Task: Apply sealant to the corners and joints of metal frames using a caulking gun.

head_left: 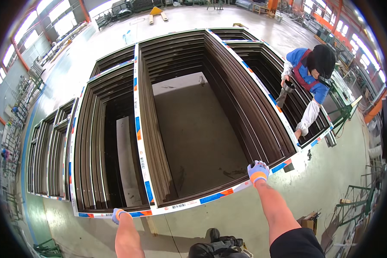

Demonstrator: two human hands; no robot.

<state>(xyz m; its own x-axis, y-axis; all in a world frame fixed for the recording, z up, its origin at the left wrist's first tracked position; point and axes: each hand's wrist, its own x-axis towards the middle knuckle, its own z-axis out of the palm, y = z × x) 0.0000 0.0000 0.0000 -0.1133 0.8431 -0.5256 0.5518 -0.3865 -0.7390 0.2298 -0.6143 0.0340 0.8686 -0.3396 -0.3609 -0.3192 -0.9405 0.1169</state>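
A large stack of dark brown window frames (189, 204) stands before me, its top frame covered with white, blue and orange protective film. My left hand (117, 216), in a purple and orange glove, is closed on the near edge of the top frame, left of the middle bar. Farther right, my right hand (258, 171), in a matching glove, is closed over the same near edge by the large middle opening. On both hands the fingertips are partly hidden.
A co-worker (306, 71) in blue leans over the stack's right side, holding a dark cup-shaped thing (289, 87). Smaller frames (51, 150) stand at the left. Green metal stands (359, 202) are at the right. A yellow pallet jack (156, 13) sits far back.
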